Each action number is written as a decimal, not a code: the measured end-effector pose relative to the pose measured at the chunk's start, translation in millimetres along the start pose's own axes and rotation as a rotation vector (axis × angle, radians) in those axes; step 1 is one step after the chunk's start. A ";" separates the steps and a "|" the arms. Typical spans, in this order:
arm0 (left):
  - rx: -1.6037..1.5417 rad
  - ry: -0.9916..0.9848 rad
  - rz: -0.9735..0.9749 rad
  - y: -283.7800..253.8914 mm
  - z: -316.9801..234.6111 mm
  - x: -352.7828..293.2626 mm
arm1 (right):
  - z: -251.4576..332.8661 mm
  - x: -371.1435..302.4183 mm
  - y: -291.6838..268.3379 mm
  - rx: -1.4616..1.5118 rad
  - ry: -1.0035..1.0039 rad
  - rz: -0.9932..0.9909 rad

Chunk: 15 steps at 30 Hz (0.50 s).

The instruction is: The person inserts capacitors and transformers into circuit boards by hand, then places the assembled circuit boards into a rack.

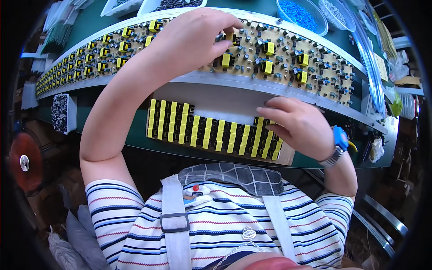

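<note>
My left hand reaches over a long panel of tan circuit boards. Its thumb and fingers close around a yellow-and-black transformer at the panel's upper part. Other yellow-wrapped transformers stand along the panel among small capacitors. Nearer to me, a shallow cardboard tray holds rows of more transformers. My right hand hovers at the tray's right end. Its fingers are apart, with the tips beside the rightmost rows; whether they touch a transformer is hard to see.
Metal rails border the panel. Behind it stand tubs of blue parts, pale parts and black parts. At the left sits a white box of small dark parts. Clear plastic tubes lie at the right.
</note>
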<state>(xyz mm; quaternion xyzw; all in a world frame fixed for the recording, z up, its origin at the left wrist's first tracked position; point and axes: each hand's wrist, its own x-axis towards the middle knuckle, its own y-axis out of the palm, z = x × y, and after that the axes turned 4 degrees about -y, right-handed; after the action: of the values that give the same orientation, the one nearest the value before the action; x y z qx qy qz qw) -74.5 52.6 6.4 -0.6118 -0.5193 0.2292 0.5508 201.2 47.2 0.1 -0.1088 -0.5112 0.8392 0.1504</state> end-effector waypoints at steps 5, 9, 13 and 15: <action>0.002 -0.049 0.039 -13.9 -18.7 15.8 | -17.9 -14.1 10.5 0.023 -0.013 0.039; -0.037 -0.064 0.057 -21.5 -24.1 21.7 | -28.2 -16.9 7.8 0.191 -0.051 0.034; -0.077 -0.113 0.100 -22.2 -27.3 24.0 | -36.0 -15.9 3.5 0.312 -0.021 0.094; -0.054 -0.134 0.115 -22.0 -29.3 24.8 | -38.3 -16.7 3.1 0.341 -0.002 0.124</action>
<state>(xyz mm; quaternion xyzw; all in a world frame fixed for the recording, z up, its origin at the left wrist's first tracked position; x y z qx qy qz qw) -49.1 58.7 42.2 -0.6386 -0.5249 0.2869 0.4841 229.2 71.4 -19.5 -0.1122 -0.3537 0.9216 0.1141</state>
